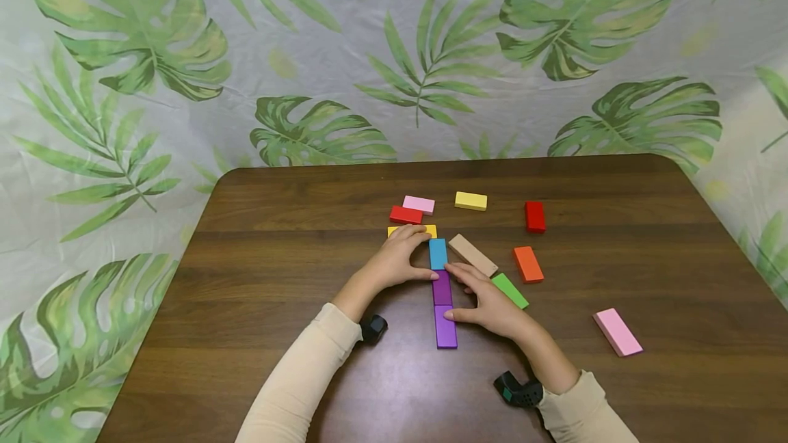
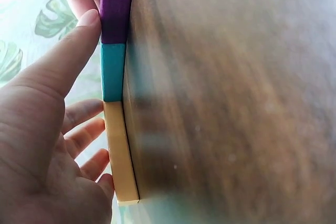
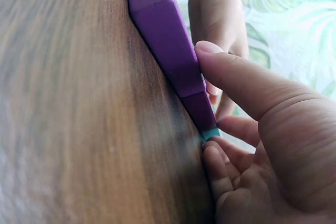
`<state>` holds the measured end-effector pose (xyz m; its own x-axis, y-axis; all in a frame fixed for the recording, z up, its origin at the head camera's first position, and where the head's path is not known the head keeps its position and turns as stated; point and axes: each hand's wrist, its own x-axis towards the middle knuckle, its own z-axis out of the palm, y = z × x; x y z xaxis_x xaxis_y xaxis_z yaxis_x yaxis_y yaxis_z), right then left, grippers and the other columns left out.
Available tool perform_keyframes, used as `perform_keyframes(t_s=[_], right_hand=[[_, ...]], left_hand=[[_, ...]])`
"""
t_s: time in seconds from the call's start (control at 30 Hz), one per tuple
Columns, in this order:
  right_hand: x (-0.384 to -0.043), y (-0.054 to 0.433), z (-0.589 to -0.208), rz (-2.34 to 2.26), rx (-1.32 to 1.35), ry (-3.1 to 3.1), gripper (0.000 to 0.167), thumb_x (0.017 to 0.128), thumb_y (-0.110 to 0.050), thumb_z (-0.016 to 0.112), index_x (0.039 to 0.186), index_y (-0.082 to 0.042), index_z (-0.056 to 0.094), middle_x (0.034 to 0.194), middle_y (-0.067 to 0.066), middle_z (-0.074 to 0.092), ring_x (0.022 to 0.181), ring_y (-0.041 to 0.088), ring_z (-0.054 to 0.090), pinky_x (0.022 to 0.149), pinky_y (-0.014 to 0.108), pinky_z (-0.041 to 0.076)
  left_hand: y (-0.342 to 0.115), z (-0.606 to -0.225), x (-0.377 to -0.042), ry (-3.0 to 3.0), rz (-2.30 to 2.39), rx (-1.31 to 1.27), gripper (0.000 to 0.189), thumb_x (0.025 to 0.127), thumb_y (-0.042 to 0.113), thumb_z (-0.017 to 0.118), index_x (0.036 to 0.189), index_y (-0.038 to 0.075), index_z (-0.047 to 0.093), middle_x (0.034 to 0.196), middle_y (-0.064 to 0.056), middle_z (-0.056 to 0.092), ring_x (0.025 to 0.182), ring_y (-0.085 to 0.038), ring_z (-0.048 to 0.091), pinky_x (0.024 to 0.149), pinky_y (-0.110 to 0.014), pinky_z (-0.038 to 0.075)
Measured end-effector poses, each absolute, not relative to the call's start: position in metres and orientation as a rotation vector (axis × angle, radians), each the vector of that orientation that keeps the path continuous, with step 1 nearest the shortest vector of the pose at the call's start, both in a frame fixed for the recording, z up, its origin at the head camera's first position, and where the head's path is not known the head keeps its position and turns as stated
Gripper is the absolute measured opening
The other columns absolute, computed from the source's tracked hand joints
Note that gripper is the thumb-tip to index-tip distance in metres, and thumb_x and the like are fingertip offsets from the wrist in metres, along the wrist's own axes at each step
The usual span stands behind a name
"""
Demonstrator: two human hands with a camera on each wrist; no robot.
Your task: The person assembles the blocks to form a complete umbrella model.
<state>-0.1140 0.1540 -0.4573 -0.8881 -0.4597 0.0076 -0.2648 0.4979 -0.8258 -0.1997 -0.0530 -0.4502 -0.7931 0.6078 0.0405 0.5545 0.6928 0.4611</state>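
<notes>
- Across the middle of the tabletop (image 1: 246, 279), three blocks are lined up end to end from near to far: light purple block (image 1: 446, 336), dark purple block (image 1: 442, 292), blue block (image 1: 438, 253).
- At the far end of that line, one yellow-orange block (image 2: 119, 153), laid crosswise, extended leftward, its right end set by the blue block.
- Left hand (image 1: 394, 262): placed left of the line; grip relaxed, nothing clasped; thumb tip rested against the dark purple block, fingertips against the yellow-orange block.
- Right hand (image 1: 495, 307): placed right of the line; grip likewise loose; thumb rested at the right side of the light purple block, fingertips held by the blue block's near end.
- Beyond the yellow-orange block: one red block (image 1: 406, 215), lying just beside one pink block (image 1: 419, 204).
- Far, right of these: one pale yellow block (image 1: 470, 202).
- Right of the blue block: one beige block (image 1: 473, 255), set aslant; by its near end, one green block (image 1: 510, 291), partly hidden by the right hand.
- Farther right: one orange block (image 1: 528, 264); beyond it, a second red block (image 1: 535, 217); nearer and well apart, a second pink block (image 1: 618, 332).
- Behind the tabletop: leaf-patterned cloth (image 1: 320, 53), hung.
</notes>
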Motion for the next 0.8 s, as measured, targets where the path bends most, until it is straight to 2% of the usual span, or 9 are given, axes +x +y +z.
perform_keyframes(t_s=[0.13,0.27,0.4,0.8], right_hand=[[-0.107,0.149,-0.437,-1.365,-0.609,2.511,0.073,0.076,-0.013,0.072,0.135,0.004,0.033,0.136,0.021,0.032,0.115,0.036,0.040,0.091,0.048,0.036],[-0.105,0.145,-0.426,-1.424,-0.584,2.517,0.064,0.078,-0.009,0.069,0.132,0.006,0.037,0.132,0.022,0.036,0.108,0.035,0.044,0.087,0.047,0.039],[-0.105,0.145,-0.426,-1.536,-0.550,2.557,0.057,0.079,-0.006,0.068,0.128,0.006,0.042,0.125,0.022,0.043,0.101,0.034,0.047,0.081,0.047,0.041],[-0.099,0.147,-0.430,-1.679,-0.510,2.684,0.038,0.078,0.001,0.067,0.111,0.009,0.052,0.106,0.024,0.051,0.093,0.034,0.051,0.079,0.046,0.043]], left_hand=[[-0.053,-0.450,-0.200,2.787,0.695,0.961,0.077,0.070,0.050,0.071,0.128,0.006,0.048,0.136,-0.009,0.037,0.129,-0.026,0.025,0.105,-0.037,0.017],[-0.053,-0.450,-0.199,2.788,0.703,0.959,0.077,0.070,0.050,0.071,0.128,0.006,0.048,0.136,-0.009,0.038,0.129,-0.026,0.025,0.105,-0.038,0.017],[-0.053,-0.451,-0.199,2.790,0.709,0.954,0.076,0.069,0.049,0.072,0.128,0.007,0.048,0.136,-0.009,0.038,0.128,-0.026,0.026,0.105,-0.038,0.018],[-0.054,-0.452,-0.200,2.797,0.712,0.940,0.077,0.069,0.051,0.072,0.128,0.007,0.048,0.136,-0.007,0.038,0.128,-0.022,0.026,0.104,-0.035,0.018]])
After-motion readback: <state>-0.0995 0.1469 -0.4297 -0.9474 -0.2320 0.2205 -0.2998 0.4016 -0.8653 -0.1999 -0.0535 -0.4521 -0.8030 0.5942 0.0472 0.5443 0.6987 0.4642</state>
